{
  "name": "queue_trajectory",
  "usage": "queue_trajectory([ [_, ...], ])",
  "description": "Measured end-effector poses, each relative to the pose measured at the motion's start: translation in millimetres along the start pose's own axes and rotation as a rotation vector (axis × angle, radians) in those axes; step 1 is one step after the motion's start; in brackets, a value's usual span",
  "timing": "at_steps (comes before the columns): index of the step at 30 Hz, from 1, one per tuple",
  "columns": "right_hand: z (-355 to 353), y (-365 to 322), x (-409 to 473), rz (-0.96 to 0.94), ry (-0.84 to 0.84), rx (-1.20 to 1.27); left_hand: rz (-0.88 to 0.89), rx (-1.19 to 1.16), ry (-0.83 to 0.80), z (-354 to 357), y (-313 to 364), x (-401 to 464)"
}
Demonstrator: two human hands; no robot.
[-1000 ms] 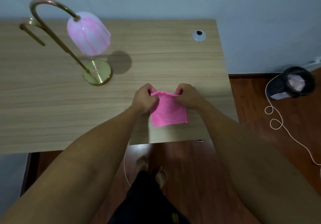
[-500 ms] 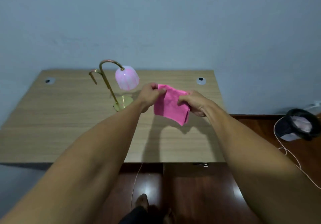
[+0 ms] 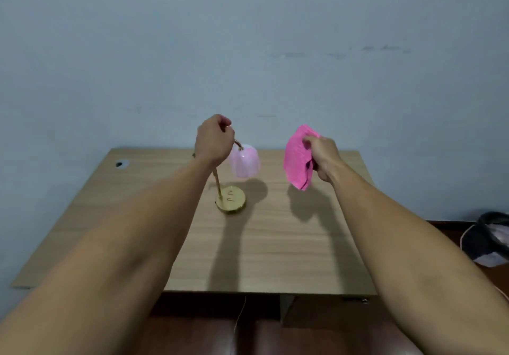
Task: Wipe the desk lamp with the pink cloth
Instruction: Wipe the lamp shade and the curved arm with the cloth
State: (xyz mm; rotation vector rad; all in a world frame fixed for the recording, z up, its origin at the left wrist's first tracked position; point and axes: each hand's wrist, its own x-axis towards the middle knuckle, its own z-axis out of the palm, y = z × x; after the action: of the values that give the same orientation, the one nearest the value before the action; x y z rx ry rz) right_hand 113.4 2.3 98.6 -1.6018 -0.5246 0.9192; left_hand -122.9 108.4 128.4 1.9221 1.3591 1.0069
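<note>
The desk lamp (image 3: 244, 162) stands near the middle of the wooden desk (image 3: 275, 244). It has a pale pink shade, a curved brass neck and a round brass base (image 3: 230, 199). My left hand (image 3: 214, 139) is closed around the top of the curved neck and hides most of it. My right hand (image 3: 321, 156) is to the right of the shade and apart from it. It holds the pink cloth (image 3: 298, 159), which hangs in the air above the desk.
A grommet hole (image 3: 121, 163) sits at the desk's far left corner. A plain wall rises right behind the desk. On the dark floor at the right lie a black basket (image 3: 493, 233) and a white cable. A thin cord (image 3: 240, 313) hangs under the desk's front edge.
Both hands lifted the cloth off the desk. My left hand then let go of it and took the lamp's neck; the right hand carried the cloth to the right. The view tilted up.
</note>
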Motion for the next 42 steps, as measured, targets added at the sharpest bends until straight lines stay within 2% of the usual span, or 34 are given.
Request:
queue_trajectory([
  [5,61,9,-3,-0.083,0.098,-0.013,0.003,0.15,-0.133,-37,-50,31],
  [12,140,25,-14,-0.106,0.201,-0.043,0.066,0.247,-0.358,-38,-98,57],
  [17,186,53,-19,-0.218,0.092,-0.275,0.145,0.21,-0.37,-27,-110,67],
  [19,195,69,-13,-0.254,0.146,-0.393,0.217,0.232,-0.348,-23,-113,70],
  [22,197,89,-4,-0.299,0.245,-0.434,0.34,0.275,-0.337,-21,-121,71],
  [25,202,91,4,-0.32,0.305,-0.323,0.397,0.251,-0.325,-20,-126,74],
  [28,209,86,14,-0.348,0.32,-0.077,0.426,0.226,-0.324,-19,-128,74],
  [30,206,81,24,-0.184,0.365,0.12,0.432,0.232,-0.32,-18,-129,74],
  [32,199,76,32,0.067,0.406,0.218,0.425,0.24,-0.32,-17,-129,74],
  [33,198,74,32,0.112,0.402,0.231,0.422,0.251,-0.32,-17,-128,74],
  [35,204,71,26,-0.015,0.372,0.149,0.407,0.268,-0.324,-17,-127,75],
  [38,218,82,10,-0.334,0.317,-0.179,0.395,0.286,-0.332,-17,-126,77],
  [40,221,97,0,-0.419,0.336,-0.259,0.398,0.296,-0.336,-17,-125,77],
  [42,217,106,-5,-0.432,0.36,-0.201,0.389,0.282,-0.35,-16,-124,76],
])
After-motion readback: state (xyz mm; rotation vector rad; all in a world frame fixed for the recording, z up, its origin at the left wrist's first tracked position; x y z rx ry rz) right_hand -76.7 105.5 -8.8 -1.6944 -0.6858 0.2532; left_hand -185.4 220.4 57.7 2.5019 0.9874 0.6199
